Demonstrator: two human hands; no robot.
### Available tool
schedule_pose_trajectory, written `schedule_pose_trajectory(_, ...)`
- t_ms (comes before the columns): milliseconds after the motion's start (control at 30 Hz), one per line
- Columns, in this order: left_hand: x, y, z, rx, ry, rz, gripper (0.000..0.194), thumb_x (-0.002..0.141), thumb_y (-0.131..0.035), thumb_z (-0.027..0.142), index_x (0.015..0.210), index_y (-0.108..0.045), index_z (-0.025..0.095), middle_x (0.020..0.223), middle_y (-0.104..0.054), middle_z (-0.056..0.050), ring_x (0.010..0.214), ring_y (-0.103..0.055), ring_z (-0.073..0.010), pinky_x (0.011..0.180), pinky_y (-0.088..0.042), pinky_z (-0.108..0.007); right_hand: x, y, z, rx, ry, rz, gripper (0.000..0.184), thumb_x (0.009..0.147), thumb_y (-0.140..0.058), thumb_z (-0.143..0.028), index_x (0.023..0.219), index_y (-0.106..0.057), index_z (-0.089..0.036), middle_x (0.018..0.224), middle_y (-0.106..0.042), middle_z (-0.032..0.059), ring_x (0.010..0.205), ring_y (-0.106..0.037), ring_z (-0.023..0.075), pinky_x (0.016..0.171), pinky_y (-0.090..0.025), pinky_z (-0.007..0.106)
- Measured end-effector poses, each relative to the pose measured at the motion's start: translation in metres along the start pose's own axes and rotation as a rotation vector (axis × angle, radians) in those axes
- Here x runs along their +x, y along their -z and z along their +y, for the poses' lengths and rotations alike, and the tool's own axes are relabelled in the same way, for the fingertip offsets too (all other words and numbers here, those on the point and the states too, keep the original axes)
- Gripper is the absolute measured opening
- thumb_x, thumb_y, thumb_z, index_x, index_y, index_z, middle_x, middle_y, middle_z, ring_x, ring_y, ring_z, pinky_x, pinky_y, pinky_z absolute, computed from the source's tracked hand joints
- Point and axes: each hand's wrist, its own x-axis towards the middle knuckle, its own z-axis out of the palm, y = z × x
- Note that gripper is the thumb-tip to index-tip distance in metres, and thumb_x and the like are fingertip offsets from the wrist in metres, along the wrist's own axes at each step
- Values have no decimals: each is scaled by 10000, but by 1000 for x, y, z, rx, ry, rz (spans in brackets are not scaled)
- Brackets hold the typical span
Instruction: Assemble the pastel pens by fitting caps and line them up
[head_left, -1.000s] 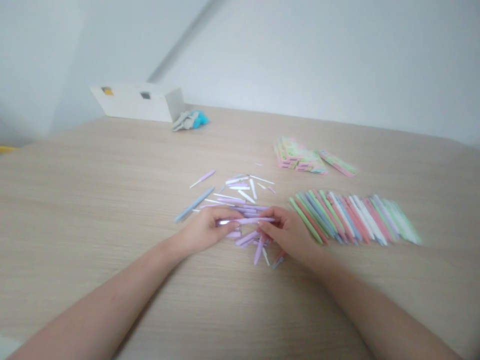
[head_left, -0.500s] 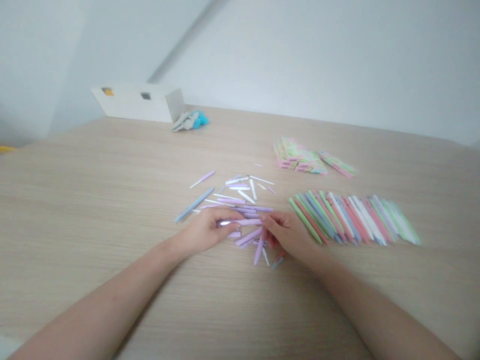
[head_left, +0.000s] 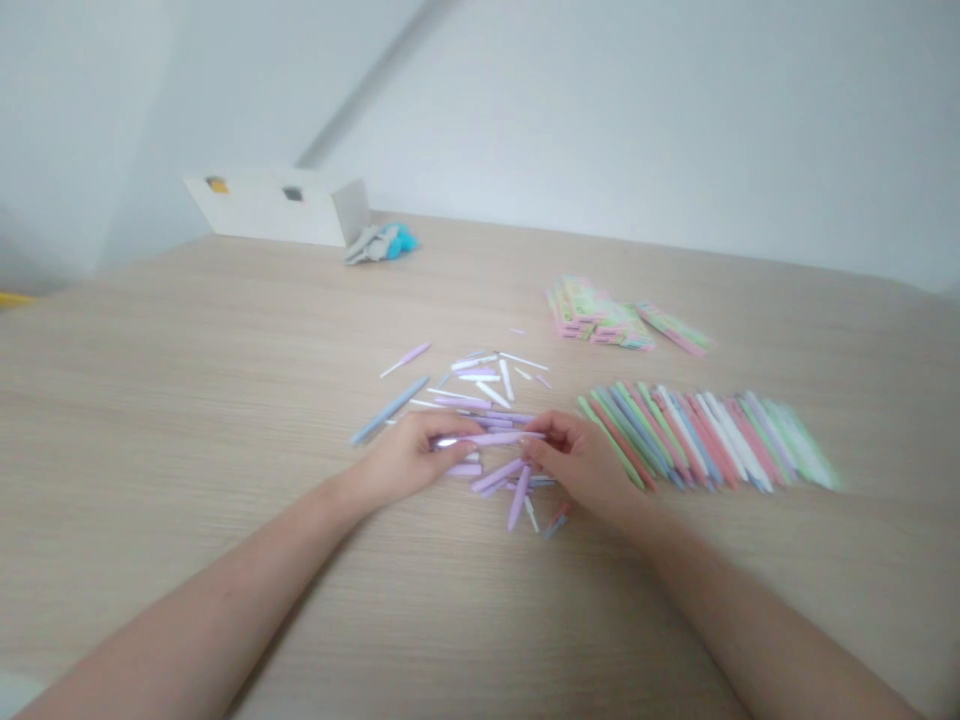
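Note:
A purple pen (head_left: 496,439) lies level between my hands, just above a loose pile of pen parts. My left hand (head_left: 405,455) pinches its left end between thumb and fingers. At the other end, the thumb and index finger of my right hand (head_left: 583,458) close around the pen's tip. Purple barrels (head_left: 517,498) and short white tubes (head_left: 493,394) are scattered around and beneath. Left of the pile rest a grey-blue pen (head_left: 390,410) and a purple piece with a thin white stem (head_left: 406,359). Blur hides the fine details of the tip.
To the right, a row of pens (head_left: 697,437) in green, red, blue and white lies side by side. Behind it are stacked pink-green packets (head_left: 592,310) and one loose packet (head_left: 673,328). A white box (head_left: 274,212) and crumpled grey-blue material (head_left: 382,243) sit at the back left.
My right hand has changed its grip: its fingers have risen and now pinch the purple pen's right end, with the tip showing between them. My left hand has barely moved.

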Motion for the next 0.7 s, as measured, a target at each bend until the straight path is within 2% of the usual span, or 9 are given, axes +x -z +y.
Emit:
schedule_pose_trajectory(200,1,0,5,7,-18,-5,203,829,-586,265,967,-692,161,957,-718,-55,878,-653,-187,817,-504,-316,-1,0,-6,-97,-19,-3,369,831,-529,-469,616,-586,-174,512,-562,-10,464,-510,102,439,-379,198)
schedule_pose_trajectory(333,1,0,6,-1,-13,-5,204,823,-593,255,969,-692,153,972,-719,-65,893,-654,-195,821,-501,-318,-1,0,-4,-161,-26,-2,448,863,-469,-499,595,-602,-166,476,-531,-10,437,-476,98,420,-329,202)
schedule_pose_trajectory(433,0,1,5,-3,-13,-13,210,831,-586,254,984,-687,153,986,-716,-67,910,-651,-193,826,-499,-315,-1,-1,-5,-93,-2,-28,381,866,-478,-474,668,-594,-171,536,-555,-12,482,-507,102,457,-374,203)
schedule_pose_trajectory(500,0,1,4,0,-17,-15,210,839,-579,258,989,-685,155,985,-715,-63,910,-649,-190,829,-497,-313,-2,-1,-5,-23,21,-31,247,847,-527,-422,822,-589,-185,633,-595,-14,543,-549,111,496,-423,209)
schedule_pose_trajectory(567,1,1,3,4,-17,-17,216,844,-574,266,997,-683,160,984,-713,-59,904,-649,-188,828,-497,-314,-2,-1,-3,12,64,-16,217,806,-591,-348,964,-553,-204,765,-633,-3,628,-590,125,549,-469,225)
schedule_pose_trajectory(633,1,1,3,1,-12,-14,222,845,-573,272,1002,-682,160,979,-714,-58,892,-650,-188,822,-500,-315,-2,-1,-1,-16,106,6,245,770,-624,-280,990,-543,-208,847,-640,12,687,-608,136,594,-495,242)
schedule_pose_trajectory(700,2,1,3,2,-7,-7,222,842,-576,273,997,-683,156,973,-714,-59,883,-651,-188,817,-503,-315,-1,-1,1,-65,111,18,197,768,-619,-253,948,-566,-197,811,-632,13,678,-609,140,601,-500,252)
